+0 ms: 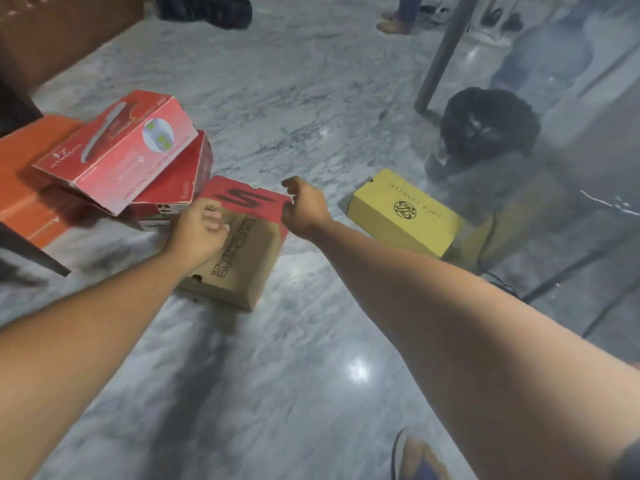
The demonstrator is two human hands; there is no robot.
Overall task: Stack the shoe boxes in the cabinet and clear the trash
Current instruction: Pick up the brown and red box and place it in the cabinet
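A brown shoe box with a red end and a large S logo (242, 258) lies on the marble floor. My left hand (199, 230) curls its fingers over the box's left edge. My right hand (304, 211) is curled at the box's far right corner. Left of it, a red shoe box (117, 150) sits tilted on a second red box (188, 174), beside an orange box (31, 188). A yellow shoe box (405, 213) lies to the right. A crumpled black bag (485, 126) sits behind the yellow box.
A brown wooden cabinet (52, 29) stands at the top left. A metal pole (446, 53) rises at the right, next to a reflective glass panel (571, 168). Another person's feet (398, 22) are at the top. A slipper (415, 455) shows at the bottom.
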